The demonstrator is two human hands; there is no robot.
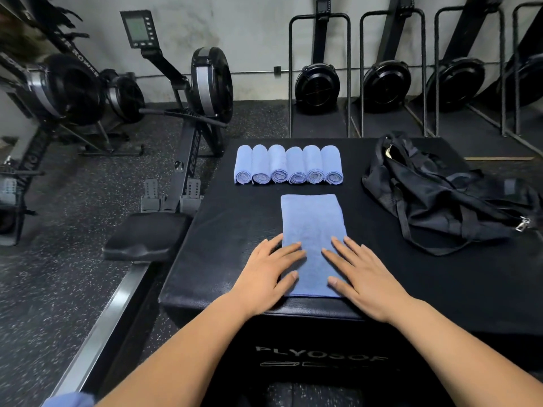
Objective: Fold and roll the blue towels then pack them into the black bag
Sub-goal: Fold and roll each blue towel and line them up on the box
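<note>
A blue towel (311, 224), folded into a long strip, lies flat on the black plyo box (223, 230), running away from me. My left hand (264, 274) presses flat on its near left edge with straight fingers. My right hand (361, 274) presses flat on its near right edge the same way. Behind the strip, several rolled blue towels (289, 165) sit side by side in a row. The black bag (440, 198) lies slumped and crumpled on the box's right part, its straps spread toward me.
A rowing machine (188, 118) with its seat (147, 236) and rail stands close to the box's left side. More rowers (320, 83) stand upright in racks along the back wall. A bit of blue cloth (70, 399) shows at the bottom left.
</note>
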